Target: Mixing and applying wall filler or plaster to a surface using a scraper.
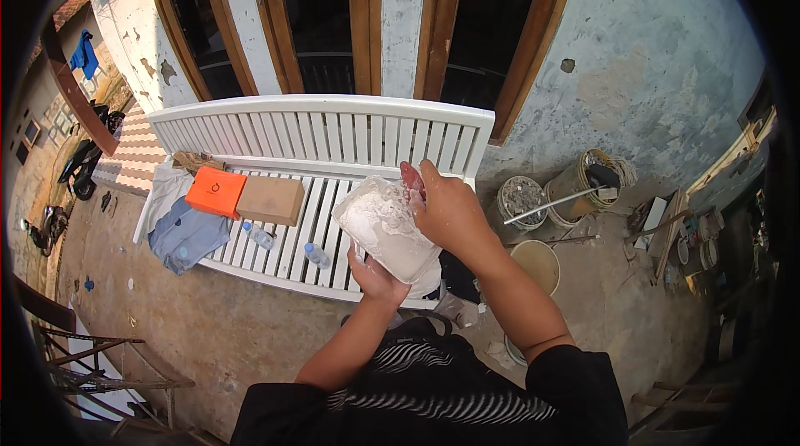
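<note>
The person is standing at the front edge of a white slatted table, and both hands are working on one white tub smeared with white paste. The left hand is cupping the tub from underneath, its fingers clenched around the base. The right hand is gripping a red-handled tool and is pressing it into the mouth of the tub, so the tub is hanging in the air just above the table's front edge, near its right end. Judging by the paste coating the outside, the scraping or mixing is well under way, though how much paste is remaining inside I cannot tell, since the hand is hiding the opening.

Farther along the table, two small plastic bottles are lying on the slats, with a brown box and an orange box behind them and a grey cloth hanging over the left end.

To the right on the floor, a bucket is holding grey rubble, another bucket is holding dark lumps with a metal rod leaning out, and a nearer pail is looking pale inside
</note>
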A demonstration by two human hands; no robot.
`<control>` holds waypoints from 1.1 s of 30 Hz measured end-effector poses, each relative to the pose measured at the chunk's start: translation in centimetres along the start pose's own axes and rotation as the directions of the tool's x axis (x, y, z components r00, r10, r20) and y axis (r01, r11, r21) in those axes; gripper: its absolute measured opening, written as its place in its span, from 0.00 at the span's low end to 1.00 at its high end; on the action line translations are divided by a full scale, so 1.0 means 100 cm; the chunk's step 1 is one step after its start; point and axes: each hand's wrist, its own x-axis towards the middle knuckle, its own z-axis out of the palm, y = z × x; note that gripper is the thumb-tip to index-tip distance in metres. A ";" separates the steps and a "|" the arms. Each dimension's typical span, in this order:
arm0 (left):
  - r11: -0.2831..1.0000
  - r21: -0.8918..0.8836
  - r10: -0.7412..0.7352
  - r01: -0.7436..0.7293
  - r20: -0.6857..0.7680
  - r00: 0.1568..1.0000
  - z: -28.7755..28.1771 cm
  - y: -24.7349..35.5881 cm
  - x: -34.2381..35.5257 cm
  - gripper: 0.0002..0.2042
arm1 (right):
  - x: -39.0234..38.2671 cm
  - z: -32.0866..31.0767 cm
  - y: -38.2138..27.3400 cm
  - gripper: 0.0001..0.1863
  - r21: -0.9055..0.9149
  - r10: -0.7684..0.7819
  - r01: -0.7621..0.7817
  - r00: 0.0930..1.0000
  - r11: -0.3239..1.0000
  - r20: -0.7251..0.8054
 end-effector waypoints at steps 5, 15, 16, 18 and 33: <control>1.000 -0.003 -0.012 0.012 -0.013 1.000 -0.006 -0.002 -0.001 0.36 | -0.001 0.011 -0.008 0.18 0.056 -0.084 0.081 0.995 0.995 0.057; 0.995 -0.104 -0.010 0.003 -0.063 0.998 -0.013 0.003 0.000 0.36 | -0.009 0.017 -0.015 0.19 0.171 -0.219 0.191 0.962 0.967 0.163; 0.994 -0.105 -0.008 0.001 -0.064 0.998 -0.013 0.004 0.000 0.36 | -0.009 0.014 -0.014 0.19 0.172 -0.221 0.192 0.961 0.966 0.164; 0.992 -0.127 -0.012 0.003 -0.069 0.998 -0.011 0.005 0.000 0.36 | -0.005 0.004 -0.010 0.20 0.140 -0.171 0.158 0.982 0.978 0.084; 0.989 -0.091 0.117 -0.118 -0.024 0.993 -0.011 -0.009 0.006 0.28 | -0.015 0.025 0.015 0.18 0.068 0.049 -0.053 0.997 0.996 0.061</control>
